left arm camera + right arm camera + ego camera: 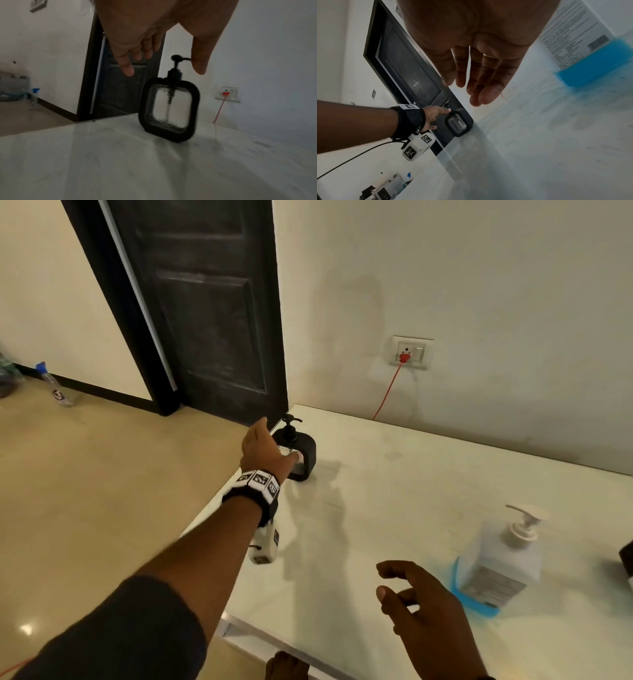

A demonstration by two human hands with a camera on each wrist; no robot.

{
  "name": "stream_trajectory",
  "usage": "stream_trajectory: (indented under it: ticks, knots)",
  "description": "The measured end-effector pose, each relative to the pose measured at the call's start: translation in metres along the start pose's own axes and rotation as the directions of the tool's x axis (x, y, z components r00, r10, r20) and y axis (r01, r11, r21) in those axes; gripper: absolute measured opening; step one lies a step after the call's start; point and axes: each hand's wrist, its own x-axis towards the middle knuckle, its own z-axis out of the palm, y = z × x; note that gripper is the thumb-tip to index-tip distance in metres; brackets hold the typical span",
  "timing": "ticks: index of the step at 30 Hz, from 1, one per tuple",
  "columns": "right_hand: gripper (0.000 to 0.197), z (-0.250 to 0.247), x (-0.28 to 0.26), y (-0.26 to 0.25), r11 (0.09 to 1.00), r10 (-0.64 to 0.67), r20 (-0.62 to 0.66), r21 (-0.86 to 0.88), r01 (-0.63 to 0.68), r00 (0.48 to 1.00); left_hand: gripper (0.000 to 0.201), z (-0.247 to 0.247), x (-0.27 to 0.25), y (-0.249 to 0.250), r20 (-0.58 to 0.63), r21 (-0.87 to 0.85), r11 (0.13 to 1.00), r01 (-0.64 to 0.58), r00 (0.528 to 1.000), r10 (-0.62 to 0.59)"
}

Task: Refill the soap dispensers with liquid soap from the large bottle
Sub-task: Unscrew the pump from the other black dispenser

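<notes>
White worktop against wall. Black soap dispenser, far corner, pump on, apparently empty; left hand spread, just short of it. Large bottle untouched; right hand loose, empty, nearby. Refilling not begun.

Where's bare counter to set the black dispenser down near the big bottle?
Widest bare patch: mid-counter, between the black dispenser at the far left corner and the big bottle on its blue mat. The strip along the back wall under the red cord is bare too. It is tighter near the bottle, where the right hand hovers.
</notes>
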Motion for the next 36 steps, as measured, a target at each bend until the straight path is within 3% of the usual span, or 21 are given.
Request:
stream_trajectory:
  ticks: [4,10,16,20,27,32,36]
  knots:
    - [0.028,0.001,0.004,0.006,0.998,0.054,0.04,-0.038,-0.053,0.998,0.107,0.006,0.045,-0.017,0.113,0.063,0.998,0.022,0.993,-0.029]
    - [0.029,-0.004,0.006,0.009,0.989,0.138,0.089,-0.067,-0.132,0.986,0.1,0.019,0.076,-0.035,0.318,0.142,0.982,-0.126,0.945,0.076]
    - [0.03,-0.015,0.002,0.012,0.995,0.102,0.039,-0.012,-0.101,0.994,0.076,0.016,0.059,-0.029,0.304,0.201,0.953,-0.227,0.939,0.16]
    - [0.03,-0.025,-0.007,0.009,0.998,0.057,-0.011,0.027,-0.057,0.998,0.066,0.003,0.016,-0.015,0.38,0.152,0.956,-0.25,0.908,0.177]
    - [0.023,-0.049,-0.032,0.006,0.995,-0.043,-0.186,0.085,0.059,0.982,0.075,-0.026,-0.108,0.027,0.523,-0.05,0.953,-0.298,0.806,0.279]
    - [0.02,-0.065,-0.054,0.006,0.987,-0.161,-0.29,-0.046,0.154,0.943,0.06,-0.029,-0.2,0.047,0.5,-0.222,0.936,-0.273,0.793,0.349]
    - [0.041,-0.075,-0.066,0.014,0.972,-0.223,-0.307,-0.136,0.189,0.925,0.053,-0.01,-0.253,0.058,0.523,-0.303,0.923,-0.238,0.768,0.37]
